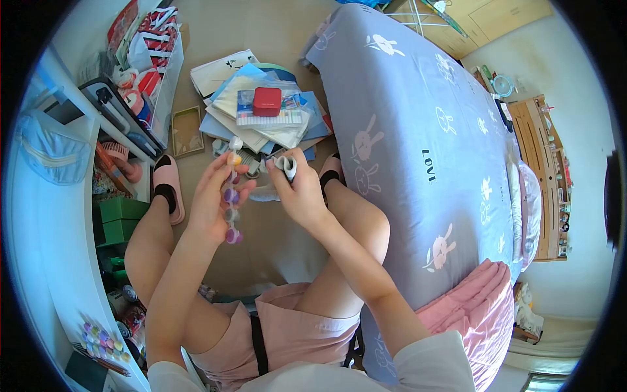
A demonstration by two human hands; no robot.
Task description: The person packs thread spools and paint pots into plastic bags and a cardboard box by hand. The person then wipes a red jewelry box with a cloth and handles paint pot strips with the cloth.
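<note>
The left hand (212, 202) is closed on a strip of pots (231, 195), near the center of the frame. The strip stands roughly upright in the picture, with a white pot at its top, an orange one below that and purple ones lower down; fingers cover part of it. The right hand (300, 189), just right of center, is clamped on a grey-white roll (288, 168), whose curled end shows above the fingers. What the roll is cannot be told. The two hands are near each other but apart.

Above them in the frame, a pile of papers (222, 72) lies on the floor (261, 228), with a set of pens (251, 120) and a red box (267, 102) on top. A shallow tray (188, 131) sits left of the pile. Small grey and white items between the hands and the pile are partly hidden.

A clear bin (171, 91) of packets stands at the upper left. Down the left side runs a white shelf (52, 215), bearing a blue pouch (52, 149), with green boxes (123, 222) in its lower part and colorful small items (103, 342) at the lower left. The bed (405, 130), under a grey-blue rabbit-print cover, fills the right, with a pink cloth (470, 313) at the lower right.
</note>
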